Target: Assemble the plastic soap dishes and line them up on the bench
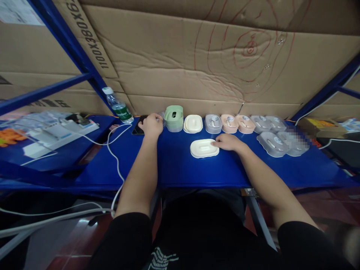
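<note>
The right hand point(229, 142) rested fingertips on the cream oval plastic lid point(204, 148) — ungripped, it might skid; left hand point(152, 125) covered a black phone point(138, 129).

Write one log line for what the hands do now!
left hand: on black phone | right hand: touching cream soap box | blue table

On a blue shelf point(180, 168), the right hand point(229, 142) rests its fingers on a cream lid point(204, 148), while the left hand point(152, 124) lies on a dark phone point(138, 127) beside a green box point(174, 118), with a bottle point(118, 105) farther left.
</note>
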`<state>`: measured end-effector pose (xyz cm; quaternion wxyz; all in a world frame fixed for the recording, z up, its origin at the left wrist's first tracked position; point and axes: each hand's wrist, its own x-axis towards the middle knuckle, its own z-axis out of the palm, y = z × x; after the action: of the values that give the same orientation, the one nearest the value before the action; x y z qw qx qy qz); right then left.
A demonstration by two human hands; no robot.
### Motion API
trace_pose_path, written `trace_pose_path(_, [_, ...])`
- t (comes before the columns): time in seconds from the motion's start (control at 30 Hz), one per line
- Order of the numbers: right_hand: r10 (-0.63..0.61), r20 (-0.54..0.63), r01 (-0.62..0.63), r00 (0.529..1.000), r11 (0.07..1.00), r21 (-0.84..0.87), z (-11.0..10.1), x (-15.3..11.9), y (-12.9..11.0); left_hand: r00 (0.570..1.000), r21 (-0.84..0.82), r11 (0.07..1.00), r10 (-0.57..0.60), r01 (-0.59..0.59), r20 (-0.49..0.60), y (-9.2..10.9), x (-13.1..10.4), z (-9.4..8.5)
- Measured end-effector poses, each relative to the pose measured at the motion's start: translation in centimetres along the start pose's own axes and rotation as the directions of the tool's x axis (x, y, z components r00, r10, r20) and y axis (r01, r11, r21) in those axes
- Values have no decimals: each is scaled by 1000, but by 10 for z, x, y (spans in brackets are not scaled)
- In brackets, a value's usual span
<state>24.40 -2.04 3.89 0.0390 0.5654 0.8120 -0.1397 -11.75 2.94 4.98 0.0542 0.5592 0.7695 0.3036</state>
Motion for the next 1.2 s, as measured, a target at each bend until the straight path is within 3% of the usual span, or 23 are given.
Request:
trace_pose_path(0.23, [7,-11,-7,1000,1000,2,2,1,1,998,119,991,59,-60,19,-1,-3,5])
trace_pose_path(0.43, [-7,-5,7,1000,1000,-2,3,2,2,985,65,983,173,-170,-28,9,-11,-2])
trace_pose_path(0.73, [5,-13,-5,1000,1000,-2,3,0,2,902,66,900,433,-431,-5,23,-29,24])
trace_pose_path(1.0, [12,-9,-12,1000,1000,-26,2,0,0,911,-40,910,412,-412,-11,23,-25,27])
trace_pose_path(1.2, [-5,2,5,1000,1000,-23,4,3,3,892,-145,882,431,-449,-139,32,-32,13])
